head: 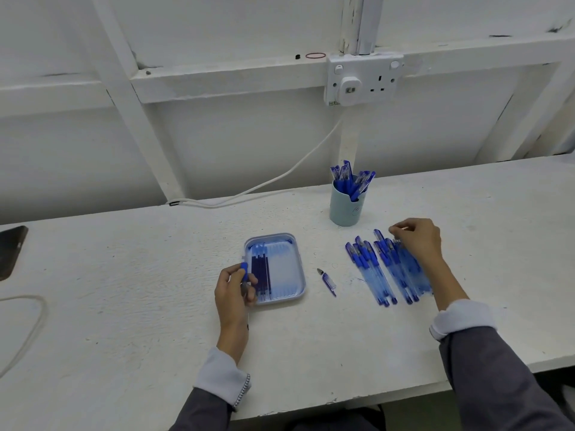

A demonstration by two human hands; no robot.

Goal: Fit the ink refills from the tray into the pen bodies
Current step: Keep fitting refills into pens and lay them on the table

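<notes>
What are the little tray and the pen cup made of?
The tray looks like thin pale-blue plastic, smooth and slightly glossy: its rounded moulded rim catches light. The cup is probably plastic too, pale teal with a matte finish: even colour, no bright glints, though coated ceramic can't be ruled out.

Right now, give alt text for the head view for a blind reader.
A person's left hand grips a blue pen part at the edge of a tray of dark refills, while the right hand curls over a row of blue pens on a white bench. A cup of pens stands behind.
</notes>
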